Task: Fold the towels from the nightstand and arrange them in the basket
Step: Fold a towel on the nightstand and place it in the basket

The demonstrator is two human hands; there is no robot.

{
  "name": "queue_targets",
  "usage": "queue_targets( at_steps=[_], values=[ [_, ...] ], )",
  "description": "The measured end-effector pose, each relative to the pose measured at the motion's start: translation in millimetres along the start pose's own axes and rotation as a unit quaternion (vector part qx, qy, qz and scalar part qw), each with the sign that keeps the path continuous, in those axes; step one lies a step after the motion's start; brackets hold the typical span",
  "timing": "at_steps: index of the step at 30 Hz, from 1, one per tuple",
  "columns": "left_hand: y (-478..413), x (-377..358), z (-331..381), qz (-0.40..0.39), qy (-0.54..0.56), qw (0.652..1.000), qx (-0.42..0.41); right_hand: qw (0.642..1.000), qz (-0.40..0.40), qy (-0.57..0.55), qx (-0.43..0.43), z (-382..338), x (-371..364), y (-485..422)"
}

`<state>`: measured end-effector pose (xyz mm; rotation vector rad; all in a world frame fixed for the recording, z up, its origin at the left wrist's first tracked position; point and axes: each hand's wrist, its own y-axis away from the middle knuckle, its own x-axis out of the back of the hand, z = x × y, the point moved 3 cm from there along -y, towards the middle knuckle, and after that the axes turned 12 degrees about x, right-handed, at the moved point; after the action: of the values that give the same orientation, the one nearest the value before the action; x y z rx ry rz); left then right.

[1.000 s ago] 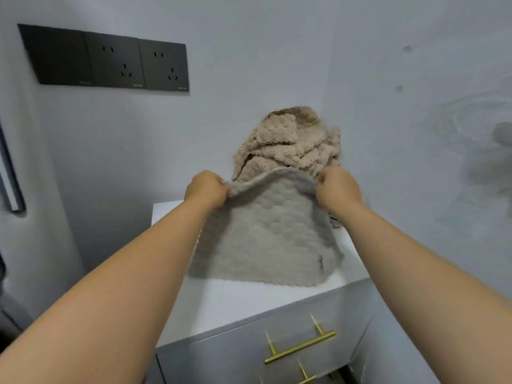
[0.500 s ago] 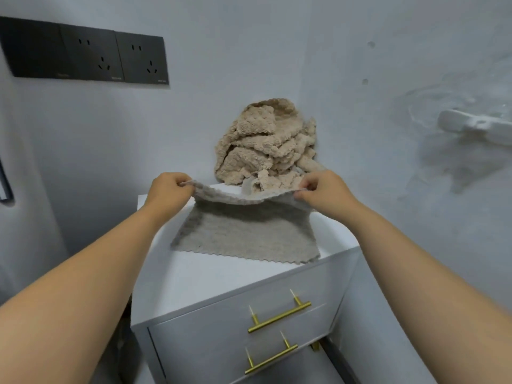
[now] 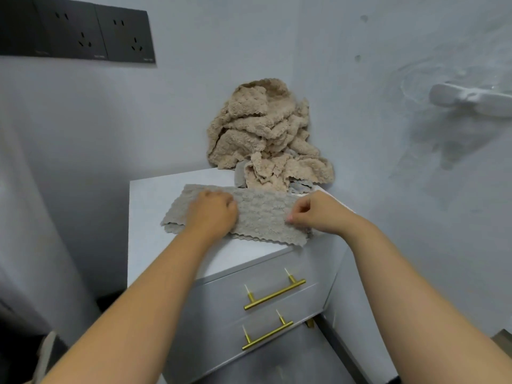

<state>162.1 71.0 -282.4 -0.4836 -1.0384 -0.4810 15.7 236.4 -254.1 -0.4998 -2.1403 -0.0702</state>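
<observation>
Head view showed the grey towel [image 3: 263, 214] lying doubled over on the nightstand [image 3: 155, 245]. Half a second earlier both hands had held its top edge raised above the surface. That edge had since been carried toward the near edge and laid on the lower half, leaving a long flat band. The left hand [image 3: 213, 214] sat on the band's left part with fingers curled, its grip apparently closed on the cloth. The right hand [image 3: 318, 214] pinched the right end between thumb and forefinger, a narrow grip on the towel.

By my reading the first fold was made. A second fold across the length remained, and then the move to the basket, which was not plainly in view.

Against the far corner of the surface stood the heap of beige towels [image 3: 263, 128], unfolded and leaning on the wall [image 3: 194, 106]. Two brass drawer handles [image 3: 274, 293] showed on the front below. Dark socket plates [image 3: 83, 31] hung at far left, and a white fixture [image 3: 471, 101] at right.
</observation>
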Motion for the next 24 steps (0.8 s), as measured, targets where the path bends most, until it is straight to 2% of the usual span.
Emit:
queue_targets(
  at_steps=[2, 4, 7, 11, 14, 18, 20, 22, 24],
  values=[
    [3.0, -21.1, 2.3, -0.097, -0.118, 0.988, 0.006, 0.999, -0.027, 0.031, -0.012, 4.1, -8.9, 2.1],
    [5.5, -27.5, 2.2, -0.133, -0.167, 0.977, 0.005, 0.999, -0.008, 0.047, -0.019, 9.0, -10.7, 1.9],
    [5.7, -24.7, 2.1, -0.156, -0.182, 0.971, -0.018, 0.993, 0.068, 0.094, 0.003, 10.8, -7.7, -1.6],
    [2.4, -16.6, -5.3, -0.191, -0.172, 0.964, -0.067, 0.995, 0.025, 0.093, 0.002, 8.6, -17.4, -2.8],
    [-3.5, -8.5, -13.1, -0.155, -0.174, 0.971, -0.063, 0.996, 0.012, 0.084, -0.014, 5.3, -19.8, -0.4],
    [-7.6, 0.0, -12.0, 0.012, -0.217, 0.976, -0.028, 0.997, 0.012, 0.069, -0.012, -2.4, -19.0, 4.1],
    [-8.1, 3.8, -9.9, 0.058, -0.184, 0.981, -0.023, 0.991, 0.025, 0.131, 0.007, -7.3, -20.8, 6.8],
    [-12.5, 3.3, -8.3, 0.041, -0.134, 0.989, -0.052, 0.987, 0.038, 0.150, 0.044, -15.7, -22.4, 9.3],
    [-15.7, -0.7, -8.9, -0.039, -0.088, 0.992, -0.080, 0.993, 0.022, 0.085, 0.078, -30.9, -24.0, 12.9]
  ],
)
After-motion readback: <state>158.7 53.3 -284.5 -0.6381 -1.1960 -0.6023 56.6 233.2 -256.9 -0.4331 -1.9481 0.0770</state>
